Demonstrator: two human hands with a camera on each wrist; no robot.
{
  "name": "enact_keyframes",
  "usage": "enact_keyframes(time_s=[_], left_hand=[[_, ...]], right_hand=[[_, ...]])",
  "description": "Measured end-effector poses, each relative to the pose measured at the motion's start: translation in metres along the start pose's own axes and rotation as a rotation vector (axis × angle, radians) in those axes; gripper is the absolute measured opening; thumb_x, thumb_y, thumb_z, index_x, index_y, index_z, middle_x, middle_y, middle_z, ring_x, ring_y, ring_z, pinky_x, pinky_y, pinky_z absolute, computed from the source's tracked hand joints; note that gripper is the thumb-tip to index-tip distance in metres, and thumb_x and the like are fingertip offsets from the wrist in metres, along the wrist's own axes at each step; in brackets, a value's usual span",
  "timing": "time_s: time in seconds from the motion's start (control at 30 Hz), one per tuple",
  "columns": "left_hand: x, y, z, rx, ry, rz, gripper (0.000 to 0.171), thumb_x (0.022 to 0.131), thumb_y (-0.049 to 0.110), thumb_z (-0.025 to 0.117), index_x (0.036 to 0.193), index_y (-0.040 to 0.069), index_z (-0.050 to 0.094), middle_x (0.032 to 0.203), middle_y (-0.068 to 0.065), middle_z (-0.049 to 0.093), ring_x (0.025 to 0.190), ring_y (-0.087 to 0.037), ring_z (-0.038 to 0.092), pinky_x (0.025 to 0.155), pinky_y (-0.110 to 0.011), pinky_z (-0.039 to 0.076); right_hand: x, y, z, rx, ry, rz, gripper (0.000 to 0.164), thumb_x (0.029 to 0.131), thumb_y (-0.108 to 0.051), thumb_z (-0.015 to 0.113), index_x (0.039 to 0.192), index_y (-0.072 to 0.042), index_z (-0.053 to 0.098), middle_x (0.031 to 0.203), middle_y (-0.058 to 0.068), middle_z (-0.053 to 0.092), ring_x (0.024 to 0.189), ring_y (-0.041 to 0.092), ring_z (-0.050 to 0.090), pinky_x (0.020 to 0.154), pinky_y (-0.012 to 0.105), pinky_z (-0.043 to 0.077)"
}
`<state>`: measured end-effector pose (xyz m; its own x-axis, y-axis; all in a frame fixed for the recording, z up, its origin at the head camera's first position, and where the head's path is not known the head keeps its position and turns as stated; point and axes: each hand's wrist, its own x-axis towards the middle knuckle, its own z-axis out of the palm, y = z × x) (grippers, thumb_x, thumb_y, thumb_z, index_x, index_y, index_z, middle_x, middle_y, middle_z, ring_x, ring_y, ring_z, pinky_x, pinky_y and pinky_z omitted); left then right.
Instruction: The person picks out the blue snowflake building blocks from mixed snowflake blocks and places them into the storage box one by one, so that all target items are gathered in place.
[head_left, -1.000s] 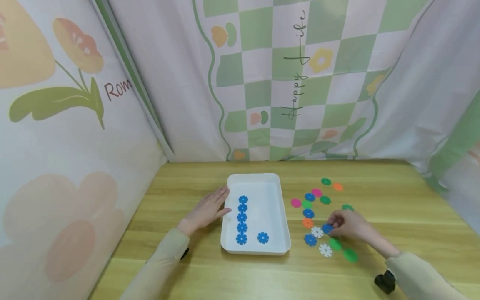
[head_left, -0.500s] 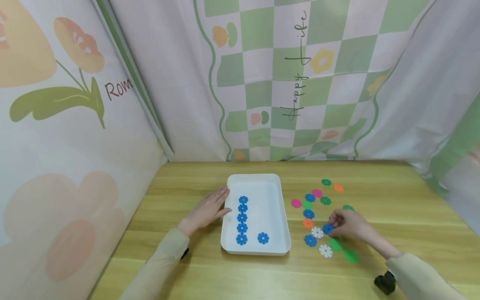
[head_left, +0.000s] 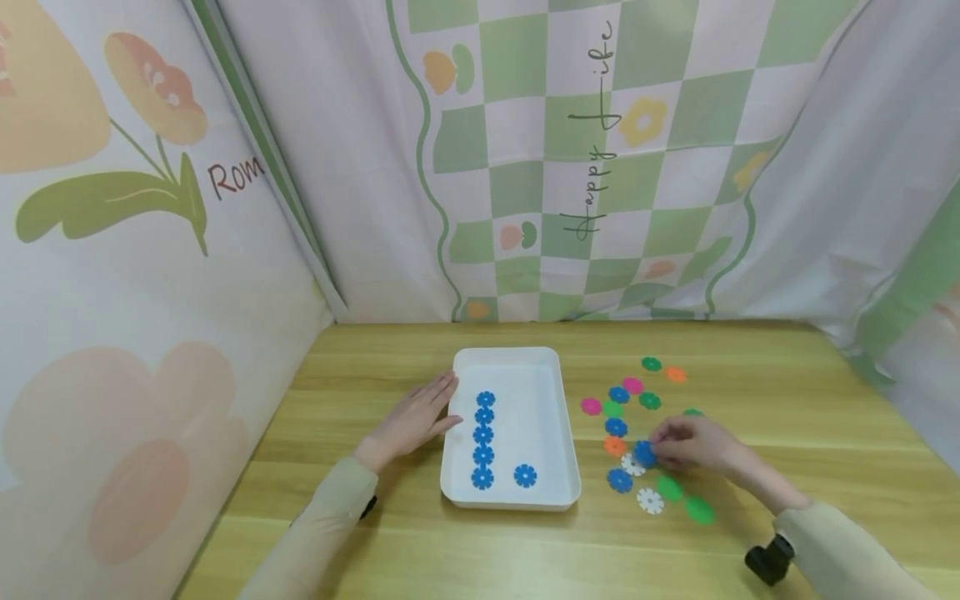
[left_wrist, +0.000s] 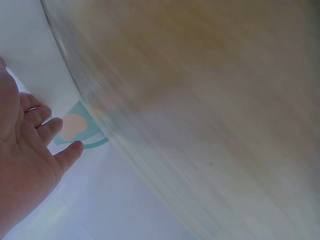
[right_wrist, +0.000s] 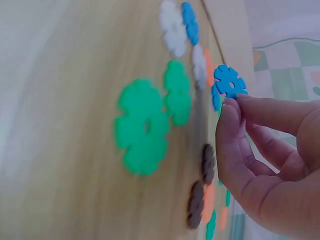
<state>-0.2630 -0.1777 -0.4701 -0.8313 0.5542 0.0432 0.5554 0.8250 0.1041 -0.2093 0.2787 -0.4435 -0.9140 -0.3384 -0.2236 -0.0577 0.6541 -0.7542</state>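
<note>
Head view: the blue disc (head_left: 643,453) is at the fingertips of the right hand (head_left: 693,446), on the side nearer the white tray (head_left: 528,392), and from above it partly covers a white disc (head_left: 632,466). The right wrist view shows it pinched between thumb and forefinger, tilted up, its slotted edge and centre hole in sight. An orange disc (head_left: 615,447) lies just beyond it toward the tray, and two green discs (head_left: 669,488) lie on the table (head_left: 375,550) nearer the person.

The right forearm reaches in from the lower right, its sleeve (head_left: 840,546) pushed up past the wrist, the other fingers curled in behind the pinch. The left hand (head_left: 414,421) rests its fingertips on the tray's left edge, fingers stretched out and thumb set apart from them. Inside the tray stand a row of five blue discs (head_left: 483,435) and one single blue disc (head_left: 525,476).

Compared with half a second ago, the pinched disc and the right hand have shifted slightly toward the tray, and more of the disc shows. The left hand and the tray stay put.
</note>
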Motion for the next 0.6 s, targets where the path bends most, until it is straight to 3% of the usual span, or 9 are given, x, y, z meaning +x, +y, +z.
enact_keyframes(time_s=[0.17, 0.37, 0.6], left_hand=[[0.0, 0.001, -0.002, -0.004, -0.009, -0.003, 0.071, 0.105, 0.049, 0.04, 0.157, 0.003, 0.024, 0.164, -0.015, 0.024, 0.151, -0.031, 0.029, 0.12, -0.051, 0.033], [0.0, 0.001, -0.003, -0.002, -0.011, 0.0, 0.072, 0.105, 0.05, 0.039, 0.157, 0.003, 0.024, 0.164, -0.015, 0.023, 0.151, -0.031, 0.029, 0.12, -0.051, 0.033], [0.0, 0.0, -0.002, -0.008, -0.032, -0.006, 0.073, 0.104, 0.051, 0.039, 0.157, 0.004, 0.021, 0.165, -0.014, 0.02, 0.152, -0.031, 0.027, 0.121, -0.051, 0.032]], right_hand=[[0.009, -0.014, 0.0, 0.052, -0.019, 0.012, 0.029, 0.096, -0.025, 0.064, 0.11, 0.001, 0.067, 0.082, 0.004, 0.068, 0.065, 0.007, 0.057, 0.054, 0.022, 0.049], [0.024, -0.047, 0.008, 0.08, -0.046, 0.053, 0.028, 0.095, -0.03, 0.066, 0.107, -0.005, 0.067, 0.088, 0.005, 0.069, 0.078, 0.014, 0.063, 0.07, 0.028, 0.055], [0.054, -0.083, 0.031, 0.118, -0.098, 0.008, 0.022, 0.094, -0.022, 0.067, 0.103, -0.002, 0.068, 0.087, 0.007, 0.071, 0.078, 0.014, 0.066, 0.077, 0.035, 0.061]])
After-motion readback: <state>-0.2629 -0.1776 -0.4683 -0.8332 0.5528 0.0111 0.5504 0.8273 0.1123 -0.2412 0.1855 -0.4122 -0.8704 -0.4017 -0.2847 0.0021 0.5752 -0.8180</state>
